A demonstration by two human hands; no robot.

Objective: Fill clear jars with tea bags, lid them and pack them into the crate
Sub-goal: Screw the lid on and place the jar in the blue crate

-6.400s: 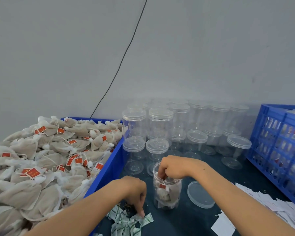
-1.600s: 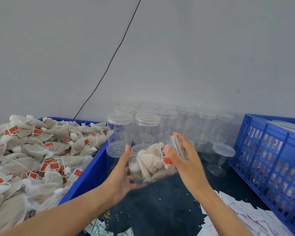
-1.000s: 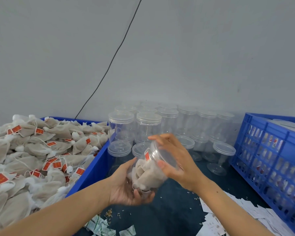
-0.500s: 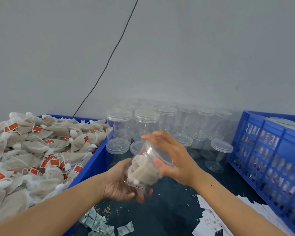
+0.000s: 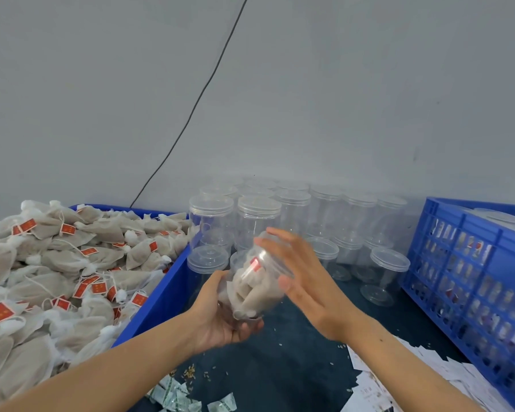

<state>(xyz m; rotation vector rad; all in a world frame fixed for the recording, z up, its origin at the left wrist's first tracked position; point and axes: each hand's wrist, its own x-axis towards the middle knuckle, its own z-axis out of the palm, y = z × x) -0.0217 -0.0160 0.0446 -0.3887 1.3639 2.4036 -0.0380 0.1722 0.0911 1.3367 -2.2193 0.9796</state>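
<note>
**Head view: one filled jar being lidded, crate partly packed**

Head camera shows the left hand (image 5: 220, 316) cupping a filled jar (image 5: 250, 289), tilted, above the dark worktop (image 5: 295, 367). The right hand (image 5: 304, 281) is spread flat against its lid (image 5: 272, 257), fingers straight. Whether the lid is fully tight cannot be told. Packing it into the blue crate (image 5: 470, 263) at the right edge remains; the crate already holds jars. Many empty lidded jars (image 5: 324, 215) wait at the back edge, and the tea bags (image 5: 57, 278) in the left bin are plentiful.
</note>
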